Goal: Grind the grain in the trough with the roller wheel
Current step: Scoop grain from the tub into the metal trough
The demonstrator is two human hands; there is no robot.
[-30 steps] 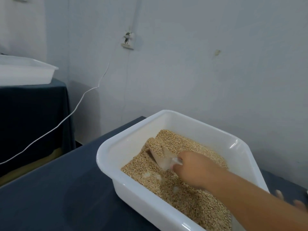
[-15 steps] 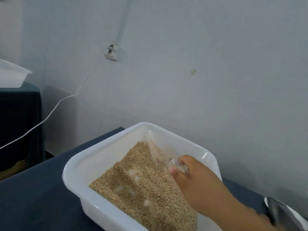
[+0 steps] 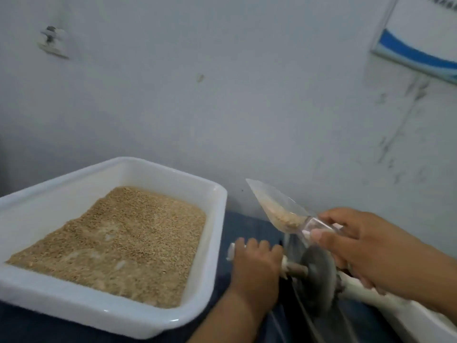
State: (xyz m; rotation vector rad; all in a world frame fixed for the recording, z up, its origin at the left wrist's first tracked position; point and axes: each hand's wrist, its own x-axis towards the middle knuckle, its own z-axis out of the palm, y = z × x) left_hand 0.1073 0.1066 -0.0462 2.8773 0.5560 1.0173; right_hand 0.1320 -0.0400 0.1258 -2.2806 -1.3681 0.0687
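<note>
Above roller wheel (image 3: 319, 273): right grip (image 3: 356, 241) pinches grain-filled scoop (image 3: 279, 209); left grip (image 3: 257, 263) clasps wheel handle (image 3: 231, 251).

wall (image 3: 222, 95): pale, scuffed at right; socket (image 3: 52, 43): upper left on wall; sign (image 3: 425, 33): white with blue band, upper right; cloth (image 3: 244, 226): dark blue

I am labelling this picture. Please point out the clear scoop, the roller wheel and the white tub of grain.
clear scoop (image 3: 277, 206): head view, on its bowl holding grain.
roller wheel (image 3: 319, 276): head view, on the disc's flat face.
white tub (image 3: 220, 219): head view, on its right rim.
</note>
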